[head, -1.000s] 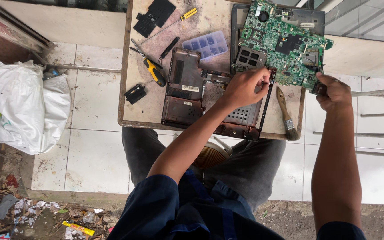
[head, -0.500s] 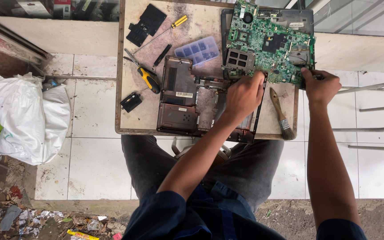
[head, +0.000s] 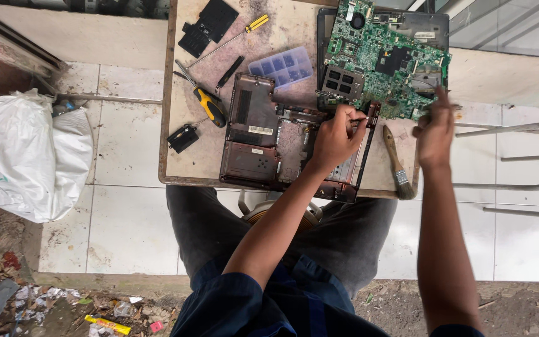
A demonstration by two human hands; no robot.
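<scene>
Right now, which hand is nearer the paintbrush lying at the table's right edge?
Right. The right hand hovers just right of the paintbrush, above its handle; the left hand sits farther left, over the opened laptop base.

The left hand (head: 338, 137) rests on the laptop chassis (head: 263, 134); the right hand (head: 435, 128) touches the green motherboard (head: 382, 59).

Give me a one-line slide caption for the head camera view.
Left hand on an opened brown laptop base, right hand raised beside a green circuit board on a small worn table.
</scene>
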